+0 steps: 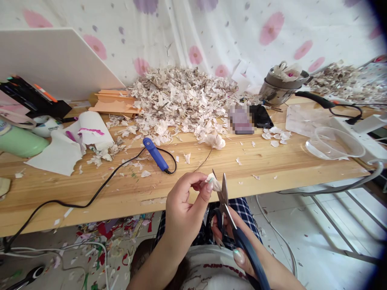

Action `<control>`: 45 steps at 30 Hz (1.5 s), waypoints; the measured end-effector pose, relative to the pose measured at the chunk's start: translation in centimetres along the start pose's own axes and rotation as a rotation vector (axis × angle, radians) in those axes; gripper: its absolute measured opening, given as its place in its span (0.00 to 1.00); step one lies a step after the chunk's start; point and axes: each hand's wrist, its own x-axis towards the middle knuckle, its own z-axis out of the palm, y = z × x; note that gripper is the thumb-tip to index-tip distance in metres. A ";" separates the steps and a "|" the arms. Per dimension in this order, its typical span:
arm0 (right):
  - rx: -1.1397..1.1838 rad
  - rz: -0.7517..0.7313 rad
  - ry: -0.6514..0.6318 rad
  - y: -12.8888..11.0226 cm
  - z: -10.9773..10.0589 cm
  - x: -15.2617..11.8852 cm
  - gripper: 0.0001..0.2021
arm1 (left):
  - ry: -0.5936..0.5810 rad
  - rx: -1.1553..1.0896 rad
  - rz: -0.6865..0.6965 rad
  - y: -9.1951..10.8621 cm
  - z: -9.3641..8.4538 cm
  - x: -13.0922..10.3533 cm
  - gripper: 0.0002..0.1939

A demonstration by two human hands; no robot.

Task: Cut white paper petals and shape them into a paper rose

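Note:
Pinched between the thumb and forefinger of my left hand (187, 203) is a small white scrap (213, 182), petal-like, thin and slightly crumpled. My right hand (242, 245) grips dark blue-handled scissors (223, 198), their blades parted and pointing up beside the scrap's right edge. Just beyond my hands, on the table (127, 193), lies a pale flower (215, 141) on a thin wire stem. A blue handheld tool (155, 155) with a black cord rests left of it. Whether the blades touch the scrap I cannot tell.
A large heap of off-white scraps (181, 96) covers the back. Phones (261, 117), loose petals (276, 135), a clear plastic container (335, 143) and a metal pot (278, 90) are on the right. Left are a paper roll (93, 129) and a green bottle (22, 141).

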 end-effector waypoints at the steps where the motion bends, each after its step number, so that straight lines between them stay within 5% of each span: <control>1: 0.028 -0.001 0.001 0.1 0.0 0.0 0.20 | -0.003 -0.002 -0.006 0.0 0.0 0.0 0.09; 17: 0.192 0.084 0.084 0.0 -0.1 0.7 0.22 | 0.019 -0.153 -0.196 0.8 -0.3 0.7 0.04; 45: 0.071 0.169 0.135 -0.4 -1.2 0.2 0.23 | -0.031 -0.175 -0.266 0.7 -0.8 1.1 0.07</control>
